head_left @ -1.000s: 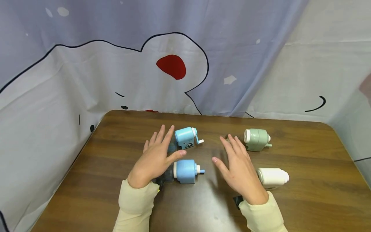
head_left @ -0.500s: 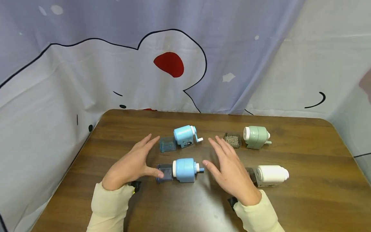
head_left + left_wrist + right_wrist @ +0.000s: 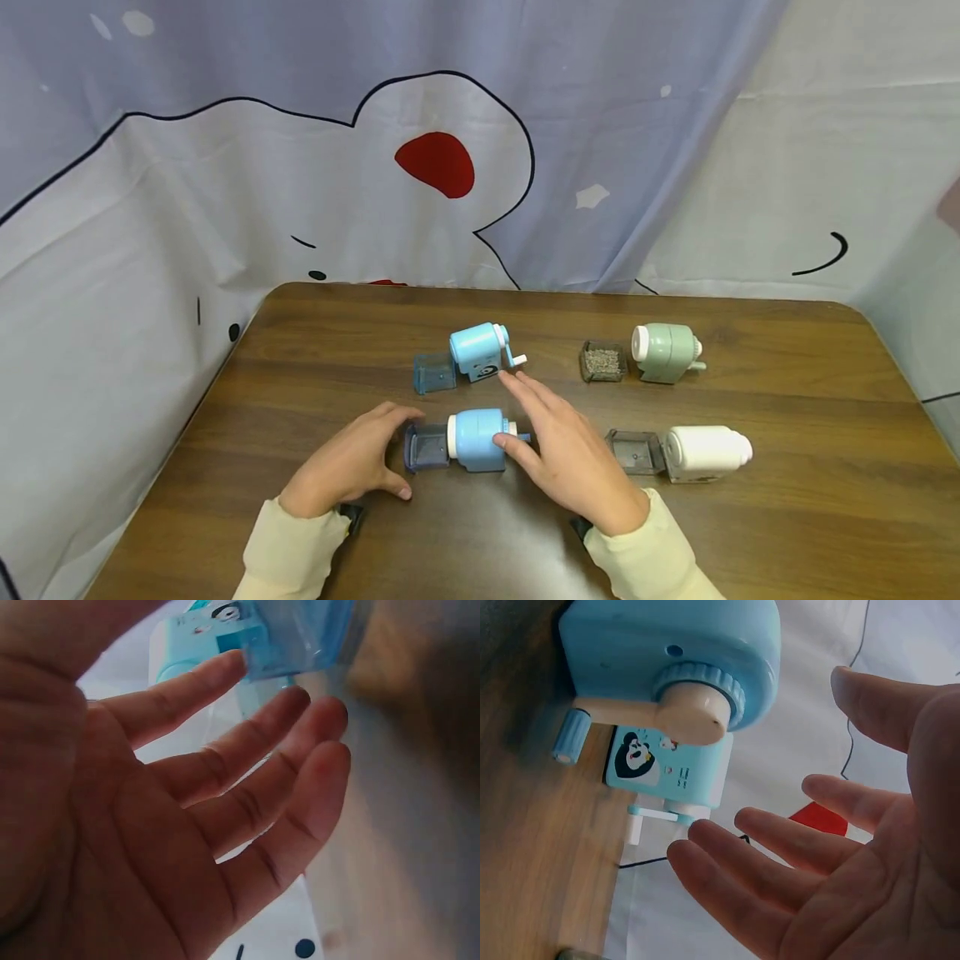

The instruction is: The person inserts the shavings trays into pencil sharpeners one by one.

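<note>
A blue hand-crank pencil sharpener (image 3: pixel 477 440) lies between my hands, its clear bluish shavings drawer (image 3: pixel 429 450) at its left end. Fingers and thumb of my left hand (image 3: pixel 347 461) are spread in a loose curve around the drawer's left side, holding nothing; the left wrist view shows the drawer (image 3: pixel 300 637) just past the fingertips. My right hand (image 3: pixel 572 460) hovers at the crank end, thumb overlapping the sharpener in the head view. From the right wrist, the sharpener (image 3: pixel 667 652) and its crank handle (image 3: pixel 571 736) appear apart from the relaxed fingers.
Behind stands a light-blue sharpener (image 3: pixel 477 350) with its drawer (image 3: pixel 434 373) beside it. To the right are a green sharpener (image 3: pixel 665 353), a drawer (image 3: pixel 603 362) holding grainy bits, a white sharpener (image 3: pixel 705 454) and its drawer (image 3: pixel 636 452). A printed curtain (image 3: pixel 300 183) hangs behind the table.
Both hands started over the table. My left hand moved left, then lower and in toward the blue sharpener's drawer. My right hand shifted left to the crank end, uncovering the white sharpener's drawer.
</note>
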Available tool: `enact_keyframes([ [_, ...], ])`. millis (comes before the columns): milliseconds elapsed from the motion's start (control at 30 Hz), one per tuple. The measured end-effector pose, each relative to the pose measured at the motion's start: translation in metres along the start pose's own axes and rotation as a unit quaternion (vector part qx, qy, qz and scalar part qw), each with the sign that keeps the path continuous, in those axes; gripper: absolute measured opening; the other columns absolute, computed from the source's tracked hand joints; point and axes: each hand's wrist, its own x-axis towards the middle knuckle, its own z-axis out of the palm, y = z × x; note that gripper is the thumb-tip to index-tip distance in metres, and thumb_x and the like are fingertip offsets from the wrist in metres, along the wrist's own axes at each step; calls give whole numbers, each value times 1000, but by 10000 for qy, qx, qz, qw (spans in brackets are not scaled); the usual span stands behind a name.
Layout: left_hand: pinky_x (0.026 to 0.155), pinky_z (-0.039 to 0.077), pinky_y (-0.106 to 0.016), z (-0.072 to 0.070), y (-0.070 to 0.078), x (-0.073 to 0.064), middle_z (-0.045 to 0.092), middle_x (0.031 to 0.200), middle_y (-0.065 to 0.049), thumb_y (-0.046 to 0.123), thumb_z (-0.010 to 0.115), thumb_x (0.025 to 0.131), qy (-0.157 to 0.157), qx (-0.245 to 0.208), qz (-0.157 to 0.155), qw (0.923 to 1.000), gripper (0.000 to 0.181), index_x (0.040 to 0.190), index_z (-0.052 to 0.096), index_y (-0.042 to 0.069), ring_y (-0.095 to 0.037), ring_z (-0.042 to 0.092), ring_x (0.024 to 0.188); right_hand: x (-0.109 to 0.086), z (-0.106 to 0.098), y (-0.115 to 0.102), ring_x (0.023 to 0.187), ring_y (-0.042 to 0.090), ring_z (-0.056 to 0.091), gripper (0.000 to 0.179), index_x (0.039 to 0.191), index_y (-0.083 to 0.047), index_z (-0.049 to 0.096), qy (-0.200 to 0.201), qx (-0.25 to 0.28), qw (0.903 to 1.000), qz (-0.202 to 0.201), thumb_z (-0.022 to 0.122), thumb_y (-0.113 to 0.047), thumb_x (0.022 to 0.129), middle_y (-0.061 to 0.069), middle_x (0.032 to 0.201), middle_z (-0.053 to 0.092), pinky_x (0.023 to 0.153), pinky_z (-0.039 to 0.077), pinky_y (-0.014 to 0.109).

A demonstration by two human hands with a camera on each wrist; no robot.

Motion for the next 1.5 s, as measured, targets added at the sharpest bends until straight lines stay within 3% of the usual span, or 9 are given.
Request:
enact_keyframes([
  [433,82,52,-37,14,-2,5,64,120,-7,22,97,63,348,14,263,9990,79,130,59,3,-14,58,93,4,6,-3,131,32,53,65,148,-19,51,-198,110,9992,-333,77,-35,90,11,149,50,104,46,51],
  [700,68,48,-27,17,-3,10,64,99,3,23,97,64,557,41,271,9981,65,119,67,6,-10,54,78,5,12,-1,125,31,58,60,144,-17,56,-178,113,9981,-571,78,-30,89,12,143,56,100,50,47],
  [1500,77,53,-31,23,9,19,68,117,-2,26,96,66,549,139,573,9968,68,123,66,5,-10,58,84,4,19,4,119,34,62,46,136,-13,64,-386,316,9972,-565,74,-27,93,16,139,59,97,51,48],
])
